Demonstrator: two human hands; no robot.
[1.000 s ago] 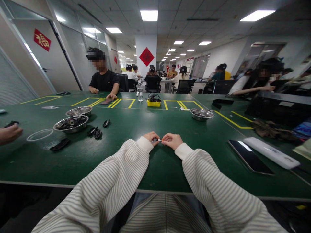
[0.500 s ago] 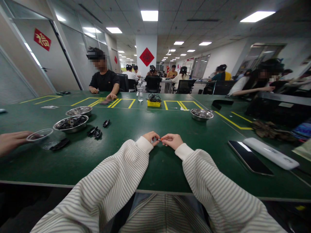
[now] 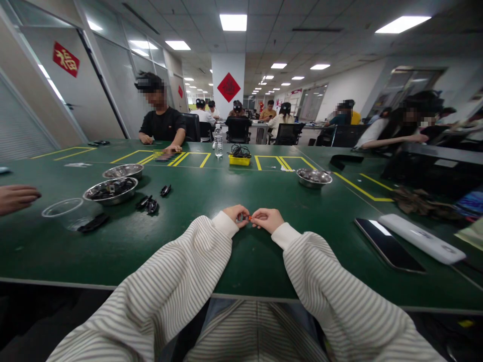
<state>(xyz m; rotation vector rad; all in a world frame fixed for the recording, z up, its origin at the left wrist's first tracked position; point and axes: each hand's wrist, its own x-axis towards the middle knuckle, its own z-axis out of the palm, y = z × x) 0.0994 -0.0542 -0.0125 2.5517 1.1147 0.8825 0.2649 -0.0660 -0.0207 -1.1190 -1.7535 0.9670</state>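
1. The small part (image 3: pixel 248 218), showing orange-red, was at the wearer's twelve o'clock, over or on the green table (image 3: pixel 260 271); its finer detail was too small to tell.
2. Good handling seemed to call for a light, level pinch at both ends; one hand best steadied while the other made fine adjustments, low over the surface.
3. The left hand (image 3: pixel 236 216) gripped its nine o'clock end, thumb and forefinger curled into a loop; the right hand (image 3: pixel 268 219) pinched its three o'clock end.
4. The forearms slanted inward from seven and five o'clock; the hands nearly met.
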